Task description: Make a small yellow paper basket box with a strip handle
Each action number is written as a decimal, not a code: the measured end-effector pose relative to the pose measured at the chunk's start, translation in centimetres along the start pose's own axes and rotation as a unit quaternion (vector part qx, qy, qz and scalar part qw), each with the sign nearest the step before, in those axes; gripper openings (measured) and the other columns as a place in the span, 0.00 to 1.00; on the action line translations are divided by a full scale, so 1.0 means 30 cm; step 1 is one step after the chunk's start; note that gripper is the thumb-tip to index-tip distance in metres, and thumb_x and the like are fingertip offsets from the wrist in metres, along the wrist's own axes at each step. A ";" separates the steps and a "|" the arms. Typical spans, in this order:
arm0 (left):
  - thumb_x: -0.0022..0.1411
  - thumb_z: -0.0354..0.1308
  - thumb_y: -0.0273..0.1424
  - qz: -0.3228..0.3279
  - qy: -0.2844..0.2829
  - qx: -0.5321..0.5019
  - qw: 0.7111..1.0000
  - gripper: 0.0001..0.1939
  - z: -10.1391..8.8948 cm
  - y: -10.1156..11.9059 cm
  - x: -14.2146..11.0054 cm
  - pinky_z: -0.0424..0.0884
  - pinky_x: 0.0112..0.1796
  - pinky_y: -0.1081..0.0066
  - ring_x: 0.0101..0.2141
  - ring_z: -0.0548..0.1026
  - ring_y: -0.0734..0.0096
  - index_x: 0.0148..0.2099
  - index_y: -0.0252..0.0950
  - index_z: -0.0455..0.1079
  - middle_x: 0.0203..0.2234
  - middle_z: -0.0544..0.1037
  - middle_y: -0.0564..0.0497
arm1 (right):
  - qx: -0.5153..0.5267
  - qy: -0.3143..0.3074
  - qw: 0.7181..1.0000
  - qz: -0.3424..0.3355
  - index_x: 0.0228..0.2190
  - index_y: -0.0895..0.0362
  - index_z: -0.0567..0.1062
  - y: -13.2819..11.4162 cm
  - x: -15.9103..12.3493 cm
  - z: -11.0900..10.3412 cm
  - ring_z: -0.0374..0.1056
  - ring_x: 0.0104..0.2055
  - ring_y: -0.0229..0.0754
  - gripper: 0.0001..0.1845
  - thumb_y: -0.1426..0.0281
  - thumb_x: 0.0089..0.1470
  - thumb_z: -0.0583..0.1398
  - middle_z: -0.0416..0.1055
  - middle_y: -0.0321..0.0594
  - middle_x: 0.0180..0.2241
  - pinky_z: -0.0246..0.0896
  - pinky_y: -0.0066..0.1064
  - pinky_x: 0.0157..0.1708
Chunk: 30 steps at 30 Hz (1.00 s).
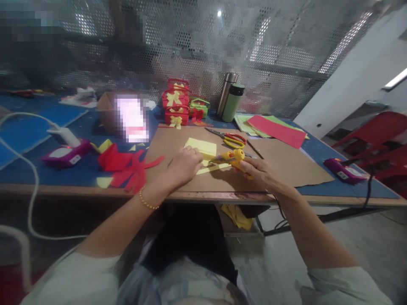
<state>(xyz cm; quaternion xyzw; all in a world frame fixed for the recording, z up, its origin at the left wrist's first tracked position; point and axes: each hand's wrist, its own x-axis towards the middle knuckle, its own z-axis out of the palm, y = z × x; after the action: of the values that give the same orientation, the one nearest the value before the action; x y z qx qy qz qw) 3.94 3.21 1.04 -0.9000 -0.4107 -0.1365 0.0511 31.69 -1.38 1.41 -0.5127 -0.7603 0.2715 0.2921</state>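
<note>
My right hand is wrapped round a yellow hot glue gun, its nozzle pointing left. That nozzle reaches the near part of a folded pale yellow paper piece; whether it touches the paper I cannot tell. My left hand presses on the paper's left side, with fingers bent and fingertips partly hidden. Beneath both lies a brown cardboard sheet. Just beyond the glue gun rest scissors with red and yellow handles.
Red paper boxes and a green box with bows stand at the back beside a green flask. Red paper strips lie left. A purple power strip with a white cable sits farther left; another purple socket is at right.
</note>
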 end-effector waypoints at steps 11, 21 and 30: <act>0.72 0.53 0.29 -0.007 -0.007 -0.016 1.000 0.12 -0.003 0.003 0.002 0.67 0.46 0.58 0.43 0.72 0.55 0.39 0.33 0.77 0.38 0.78 0.41 | -0.036 0.023 0.999 -0.020 0.30 0.56 0.78 0.006 0.005 0.002 0.66 0.29 0.41 0.33 0.42 0.66 0.52 0.71 0.38 0.26 0.58 0.32 0.31; 0.71 0.53 0.28 -0.001 0.001 -0.036 0.999 0.11 0.003 0.000 0.000 0.66 0.47 0.59 0.44 0.72 0.56 0.39 0.33 0.76 0.38 0.79 0.41 | -0.053 0.011 0.998 -0.033 0.32 0.55 0.79 -0.021 -0.005 0.000 0.68 0.32 0.43 0.32 0.43 0.67 0.51 0.74 0.39 0.29 0.59 0.33 0.32; 0.72 0.54 0.28 0.001 0.000 -0.013 1.000 0.10 0.001 0.001 0.001 0.67 0.47 0.60 0.43 0.74 0.57 0.39 0.34 0.76 0.38 0.80 0.42 | -0.066 0.013 0.997 -0.036 0.34 0.52 0.79 -0.003 -0.003 0.001 0.67 0.34 0.46 0.30 0.42 0.66 0.51 0.71 0.38 0.27 0.58 0.34 0.33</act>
<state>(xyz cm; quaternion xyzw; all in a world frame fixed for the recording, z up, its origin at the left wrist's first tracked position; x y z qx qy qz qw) 3.98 3.22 1.02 -0.9011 -0.4078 -0.1419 0.0393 31.62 -1.49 1.43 -0.5068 -0.7907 0.2028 0.2770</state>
